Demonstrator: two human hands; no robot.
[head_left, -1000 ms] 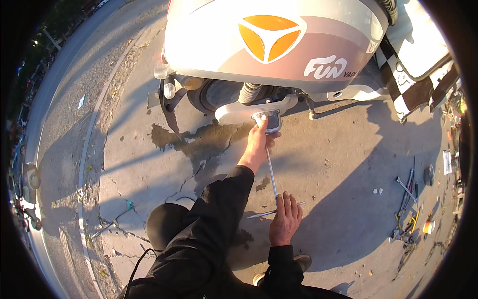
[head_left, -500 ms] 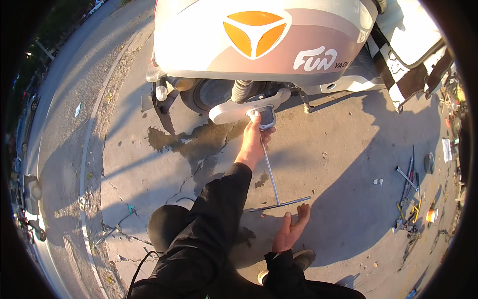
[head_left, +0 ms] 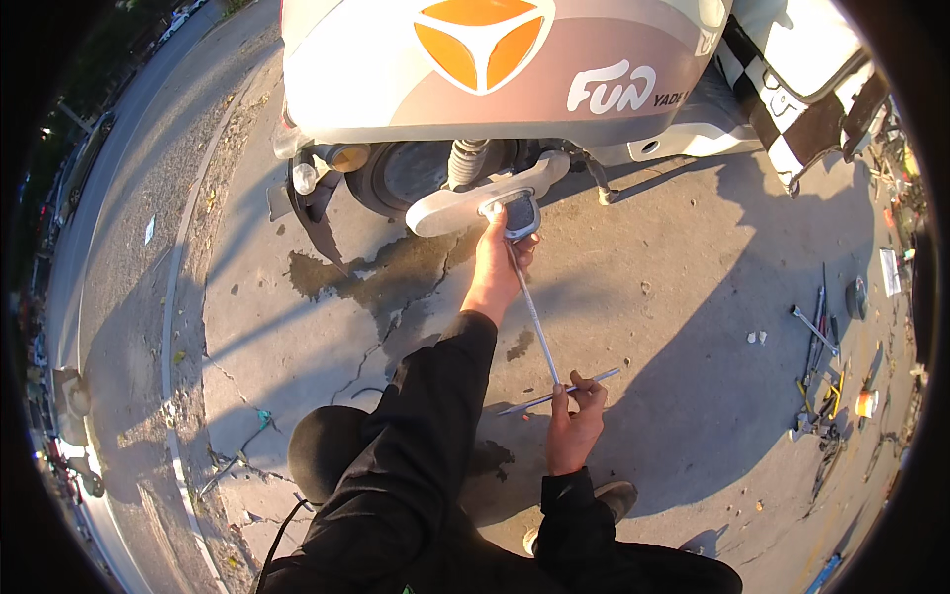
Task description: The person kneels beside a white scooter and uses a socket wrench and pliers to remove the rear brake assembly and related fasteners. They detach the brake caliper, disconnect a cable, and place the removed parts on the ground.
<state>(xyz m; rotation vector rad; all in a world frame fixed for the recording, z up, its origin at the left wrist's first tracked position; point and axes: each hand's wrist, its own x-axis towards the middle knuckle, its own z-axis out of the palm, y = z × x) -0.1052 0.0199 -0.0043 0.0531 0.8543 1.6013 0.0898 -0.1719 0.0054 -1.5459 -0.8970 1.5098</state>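
Observation:
A silver-grey arm point(head_left: 450, 209) with a rounded square end piece point(head_left: 519, 215) sticks out below the side of a scooter point(head_left: 475, 114). My left hand point(head_left: 494, 267) is closed at that end piece, its thumb on the front and its fingers curled at the underside. From just below those fingers runs the long shaft of a T-handle wrench point(head_left: 535, 315); where its tip sits is hidden by the hand. My right hand point(head_left: 574, 428) grips the wrench's crossbar near the joint, fingers bent around it.
Several hand tools point(head_left: 815, 342) lie on the pavement at right, near a dark roll point(head_left: 856, 297) and an orange-and-white spool point(head_left: 867, 404). A checkered cover point(head_left: 762, 94) hangs at the upper right. A dark wet stain point(head_left: 341, 277) marks the ground, and a kerb line point(head_left: 170, 327) runs along the left.
My right hand has moved up from beneath the crossbar and closed on it. The crossbar has turned slightly. My left hand stays at the end piece.

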